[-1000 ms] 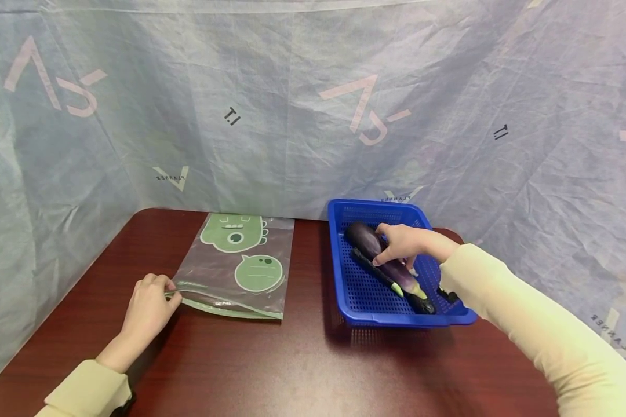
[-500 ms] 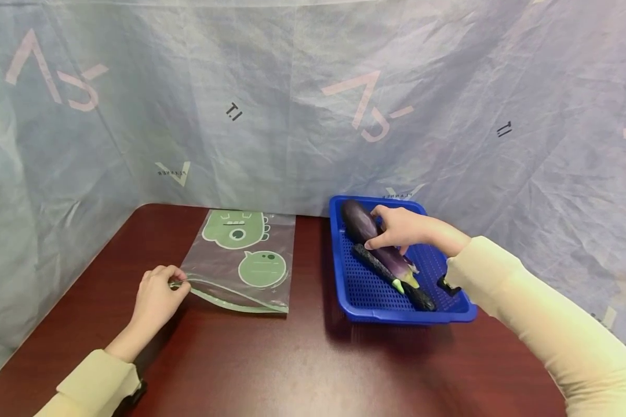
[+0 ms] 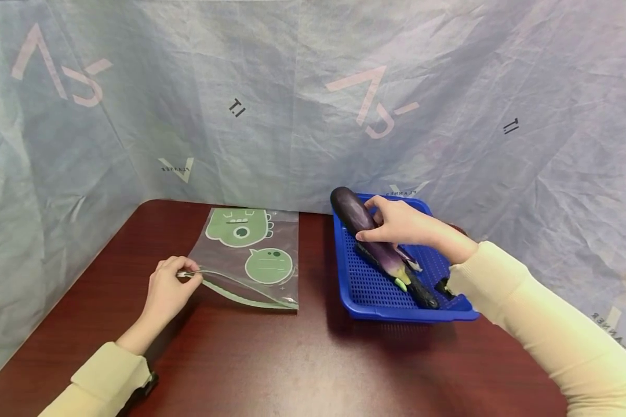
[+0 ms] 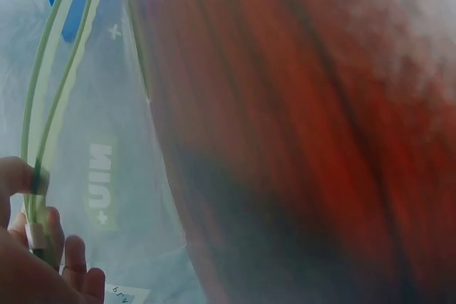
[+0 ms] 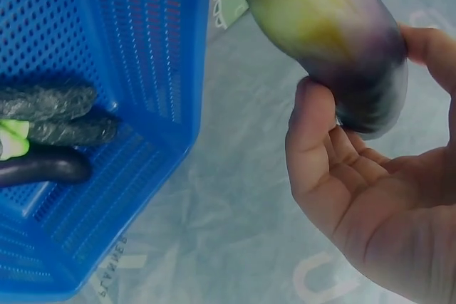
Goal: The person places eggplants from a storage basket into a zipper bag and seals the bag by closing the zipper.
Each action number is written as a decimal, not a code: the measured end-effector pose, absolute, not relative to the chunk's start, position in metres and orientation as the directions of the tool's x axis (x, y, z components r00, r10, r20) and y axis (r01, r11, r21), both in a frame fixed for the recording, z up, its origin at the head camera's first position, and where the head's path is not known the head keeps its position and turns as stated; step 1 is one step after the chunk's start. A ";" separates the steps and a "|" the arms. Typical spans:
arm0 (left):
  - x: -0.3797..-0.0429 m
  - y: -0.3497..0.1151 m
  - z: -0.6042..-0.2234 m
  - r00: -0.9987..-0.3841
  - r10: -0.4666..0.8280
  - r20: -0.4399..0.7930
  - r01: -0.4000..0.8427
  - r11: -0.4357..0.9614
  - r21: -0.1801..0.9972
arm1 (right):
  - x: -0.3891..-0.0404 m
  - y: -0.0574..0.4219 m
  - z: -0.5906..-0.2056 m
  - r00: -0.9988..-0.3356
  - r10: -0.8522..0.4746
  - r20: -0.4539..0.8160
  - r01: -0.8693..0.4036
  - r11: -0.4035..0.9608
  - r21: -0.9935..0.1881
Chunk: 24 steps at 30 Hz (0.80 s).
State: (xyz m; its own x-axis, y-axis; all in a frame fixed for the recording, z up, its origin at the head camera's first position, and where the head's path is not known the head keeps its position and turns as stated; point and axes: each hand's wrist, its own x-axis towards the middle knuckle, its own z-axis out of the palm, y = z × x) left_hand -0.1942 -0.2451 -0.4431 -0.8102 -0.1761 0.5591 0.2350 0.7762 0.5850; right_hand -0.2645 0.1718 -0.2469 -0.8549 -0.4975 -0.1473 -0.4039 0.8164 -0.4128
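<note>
My right hand (image 3: 404, 223) grips a large purple eggplant (image 3: 352, 211) between thumb and fingers, tilted over the blue plastic basket (image 3: 396, 314). Its pale green stem end points towards me, and its dark end overlaps the basket's left rim. In the right wrist view the held eggplant (image 5: 335, 26) is higher than the basket rim. Under it lie dark, bumpy cucumber-like vegetables (image 5: 46, 101) and a smooth dark one (image 5: 43, 165). My left hand (image 3: 168, 292) pinches the left corner of a clear zip bag's mouth. The zip bag (image 3: 214, 255) lies flat with green cartoon prints, its green-edged mouth parted towards me.
A dark red wooden table (image 3: 271, 359) carries the bag at left and the basket at right, with bare wood between them. Grey printed cloth (image 3: 271, 116) hangs behind and along the sides. A small black object (image 3: 443, 288) shows near the right sleeve cuff.
My right hand has lifted the eggplant up and leftward, out of the basket's bottom. My left hand has shifted slightly right and away from me, and the bag's mouth has parted wider.
</note>
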 end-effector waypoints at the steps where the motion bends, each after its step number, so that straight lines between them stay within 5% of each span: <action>1: -0.195 -0.245 -0.443 -0.811 -0.174 0.558 0.240 0.772 0.589 | -0.263 0.171 -0.247 -0.858 -0.497 -0.132 -0.411 0.818 -0.403; 24: -0.203 -0.251 -0.453 -0.851 -0.078 0.520 0.354 0.645 0.677 | -0.226 0.127 -0.268 -0.834 -0.550 0.054 -0.504 0.716 -0.483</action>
